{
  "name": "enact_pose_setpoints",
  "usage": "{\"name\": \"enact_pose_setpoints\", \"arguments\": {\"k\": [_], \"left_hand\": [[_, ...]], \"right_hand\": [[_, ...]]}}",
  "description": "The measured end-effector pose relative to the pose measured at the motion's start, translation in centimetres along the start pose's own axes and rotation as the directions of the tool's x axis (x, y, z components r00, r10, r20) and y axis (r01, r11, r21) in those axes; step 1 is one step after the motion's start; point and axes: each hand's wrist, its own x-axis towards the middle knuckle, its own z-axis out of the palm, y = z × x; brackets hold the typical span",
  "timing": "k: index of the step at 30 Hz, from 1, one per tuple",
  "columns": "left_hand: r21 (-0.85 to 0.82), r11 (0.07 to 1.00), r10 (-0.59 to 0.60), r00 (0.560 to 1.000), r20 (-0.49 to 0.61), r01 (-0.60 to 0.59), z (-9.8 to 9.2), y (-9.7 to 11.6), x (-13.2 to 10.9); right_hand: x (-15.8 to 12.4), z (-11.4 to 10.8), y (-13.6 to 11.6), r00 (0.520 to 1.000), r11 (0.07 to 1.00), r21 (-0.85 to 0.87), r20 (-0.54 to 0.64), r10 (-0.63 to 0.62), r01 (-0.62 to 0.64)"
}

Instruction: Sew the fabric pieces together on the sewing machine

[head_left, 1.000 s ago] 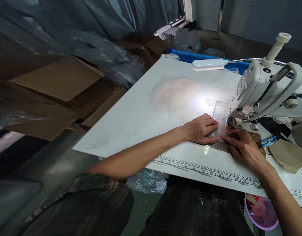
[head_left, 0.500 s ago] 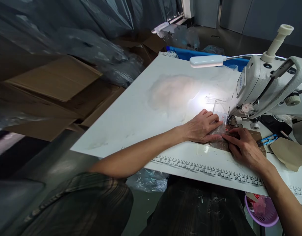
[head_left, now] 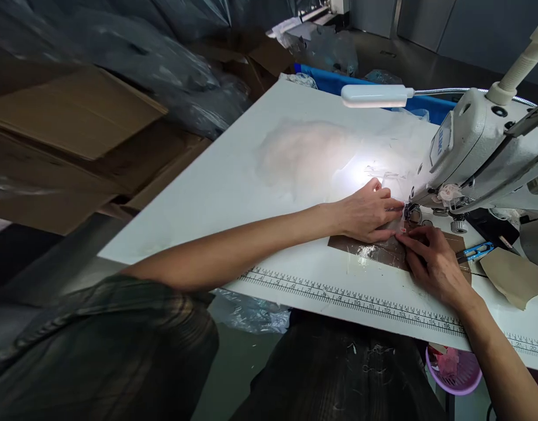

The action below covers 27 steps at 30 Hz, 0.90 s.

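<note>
A thin clear sheet lies under the needle area of a white sewing machine. My left hand rests palm down on it, fingers slightly apart and pointing at the presser foot. Just in front of the foot, my right hand has its thumb and index finger together at the sheet's near edge; whatever lies between those fingertips is too small to make out. Brown tape-like covering shows on the table below both hands.
Blue thread snips and a tan paper piece lie right of my right hand. A lamp hangs above the white table. Cardboard boxes stand left; a purple basket is below the front edge.
My left hand has moved up and a little toward the presser foot, uncovering more brown covering. My right hand stays near the same spot. The view has shifted slightly.
</note>
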Motion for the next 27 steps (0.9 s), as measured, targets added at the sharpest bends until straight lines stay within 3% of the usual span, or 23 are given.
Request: {"name": "enact_pose_setpoints", "arguments": {"k": [12, 27], "left_hand": [[-0.103, 0.994, -0.059, 0.986, -0.159, 0.043, 2.1, -0.2, -0.6], [-0.092, 0.994, -0.062, 0.988, -0.139, 0.049, 2.0, 0.0, -0.5]], "right_hand": [[0.3, 0.0, 0.1, 0.998, 0.998, 0.044, -0.017, 0.053, -0.052], [0.2, 0.3, 0.2, 0.997, 0.999, 0.031, -0.069, 0.020, -0.018]]}}
